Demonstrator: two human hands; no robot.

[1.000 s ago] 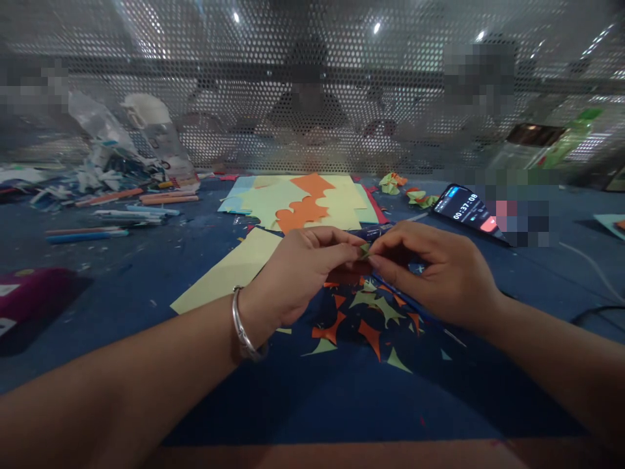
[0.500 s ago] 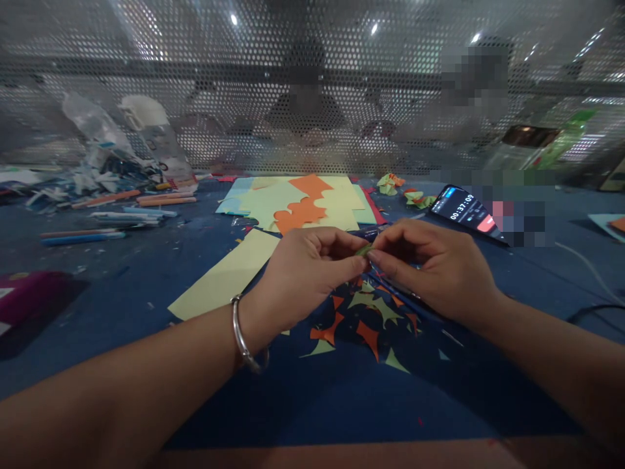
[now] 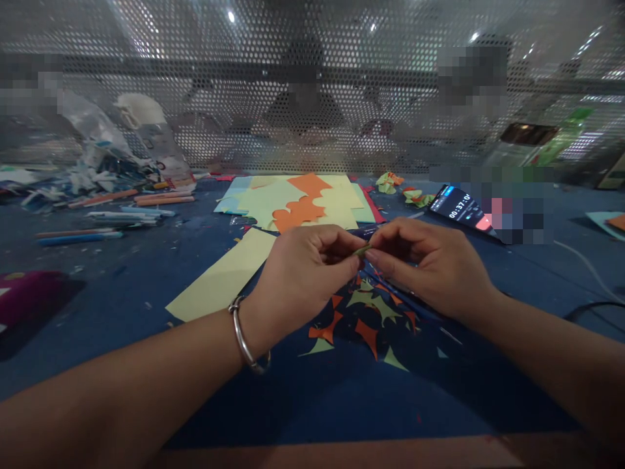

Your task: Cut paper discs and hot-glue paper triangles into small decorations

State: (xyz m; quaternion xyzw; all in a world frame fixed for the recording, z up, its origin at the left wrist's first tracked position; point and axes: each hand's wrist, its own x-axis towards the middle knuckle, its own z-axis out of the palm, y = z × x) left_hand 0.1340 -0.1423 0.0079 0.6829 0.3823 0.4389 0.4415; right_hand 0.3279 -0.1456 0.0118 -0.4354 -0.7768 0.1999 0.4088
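Between the fingertips of both hands is a small folded piece of green paper point(image 3: 362, 249), mostly covered by fingers. My left hand point(image 3: 312, 267), with a silver bangle on its wrist, pinches the paper from the left. From the right, my right hand point(image 3: 430, 260) pinches its other end with thumb and forefinger. Orange paper scraps point(image 3: 367, 337) and pale green paper scraps point(image 3: 385, 307) lie below the hands on the blue tabletop point(image 3: 293, 404). A pale yellow paper strip point(image 3: 219, 277) rests left of my left hand, its right end partly behind the hand.
Cut coloured sheets point(image 3: 288, 195) are stacked at the back. Crumpled paper flowers point(image 3: 389, 183) sit near a phone point(image 3: 461, 212) showing a timer. Paper rolls point(image 3: 163, 198), a bottle point(image 3: 156, 140) and a purple case point(image 3: 29, 293) stand or lie left. Behind rises a perforated metal screen point(image 3: 234, 98).
Both hands keep their pinch. The green paper looks narrower and turned slightly between the fingertips. The whole view has shifted a little.
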